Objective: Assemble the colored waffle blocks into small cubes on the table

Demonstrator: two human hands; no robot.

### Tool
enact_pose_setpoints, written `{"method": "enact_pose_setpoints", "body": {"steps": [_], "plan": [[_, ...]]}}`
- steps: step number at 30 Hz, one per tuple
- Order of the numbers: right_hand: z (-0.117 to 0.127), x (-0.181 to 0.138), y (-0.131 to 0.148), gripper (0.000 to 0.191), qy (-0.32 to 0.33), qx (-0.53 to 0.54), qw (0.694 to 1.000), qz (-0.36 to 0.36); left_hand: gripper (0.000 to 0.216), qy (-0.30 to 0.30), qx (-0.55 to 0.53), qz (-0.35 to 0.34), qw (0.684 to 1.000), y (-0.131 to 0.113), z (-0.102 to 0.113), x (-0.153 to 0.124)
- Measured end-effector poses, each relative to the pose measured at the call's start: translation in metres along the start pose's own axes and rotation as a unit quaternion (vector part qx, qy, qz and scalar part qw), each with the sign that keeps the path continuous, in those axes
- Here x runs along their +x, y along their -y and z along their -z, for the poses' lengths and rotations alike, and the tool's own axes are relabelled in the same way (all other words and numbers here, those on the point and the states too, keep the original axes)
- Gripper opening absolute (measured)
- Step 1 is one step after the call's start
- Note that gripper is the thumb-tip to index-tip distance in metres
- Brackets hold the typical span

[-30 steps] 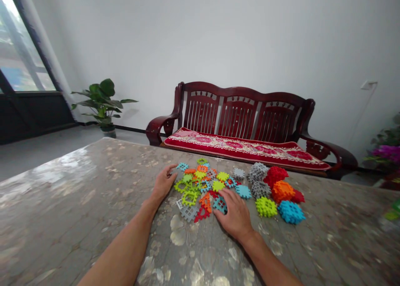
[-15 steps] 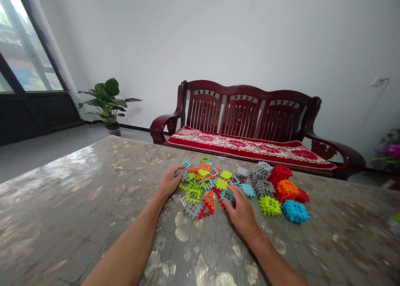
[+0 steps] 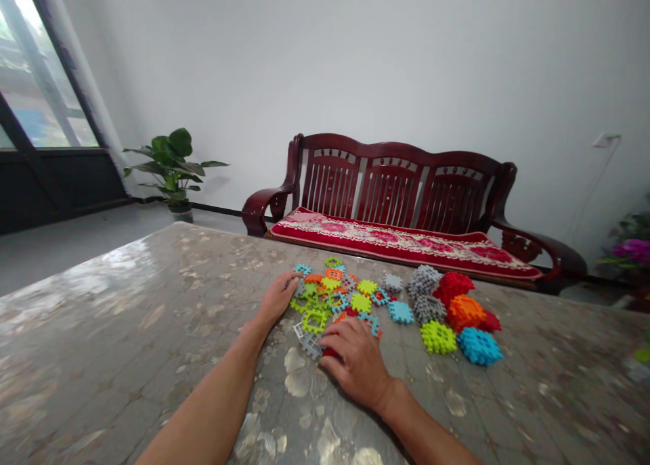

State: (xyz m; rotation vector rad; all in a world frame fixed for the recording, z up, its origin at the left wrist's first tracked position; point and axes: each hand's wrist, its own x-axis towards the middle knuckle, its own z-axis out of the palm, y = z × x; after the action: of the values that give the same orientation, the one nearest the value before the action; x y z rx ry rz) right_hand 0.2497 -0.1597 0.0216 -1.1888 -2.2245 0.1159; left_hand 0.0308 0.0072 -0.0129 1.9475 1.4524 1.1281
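Note:
A loose heap of notched plastic building tiles in several colours lies on the table. My left hand [image 3: 278, 297] rests at the heap's left edge, fingers stretched out beside a grey tile, holding nothing that I can see. At the front of the heap, my right hand [image 3: 358, 360] curls over a red tile [image 3: 330, 352], its thumb and fingers on either side of it; most of that tile is hidden. Just left of those fingers is a grey window tile [image 3: 311, 344]. Behind them lie a lime green frame tile [image 3: 315, 321] and a blue window tile [image 3: 370, 324].
Sorted stacks stand to the right: grey [image 3: 429, 309], red [image 3: 453, 285], orange [image 3: 466, 311], lime green [image 3: 438, 337] and blue [image 3: 480, 346]. A flower-patterned cover lies over the table [image 3: 167, 329]. Beyond it are a wooden bench [image 3: 391, 181] and a potted plant [image 3: 175, 164].
My right hand has moved left and nearer to me, from the blue window tile to the red tile at the front. My left hand has hardly moved.

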Motion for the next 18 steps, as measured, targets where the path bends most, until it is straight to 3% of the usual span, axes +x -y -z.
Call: {"method": "enact_pose_setpoints", "body": {"steps": [4, 9, 14, 18], "plan": [[-0.014, 0.005, 0.006, 0.024, 0.028, -0.027, 0.999, 0.012, 0.037, 0.02, 0.006, -0.015, 1.0, -0.001, 0.0, 0.0], [-0.023, 0.012, 0.009, 0.021, 0.034, -0.124, 0.992, -0.001, 0.037, 0.035, 0.017, -0.014, 0.999, 0.004, -0.003, 0.0], [-0.026, 0.012, 0.005, 0.013, -0.01, -0.165, 0.985, 0.056, 0.038, 0.041, 0.015, -0.003, 0.999, 0.011, -0.006, 0.001], [-0.017, 0.013, -0.005, 0.016, -0.078, -0.096, 0.992, 0.005, 0.037, 0.043, 0.026, 0.001, 0.999, 0.011, -0.006, 0.002]]}}
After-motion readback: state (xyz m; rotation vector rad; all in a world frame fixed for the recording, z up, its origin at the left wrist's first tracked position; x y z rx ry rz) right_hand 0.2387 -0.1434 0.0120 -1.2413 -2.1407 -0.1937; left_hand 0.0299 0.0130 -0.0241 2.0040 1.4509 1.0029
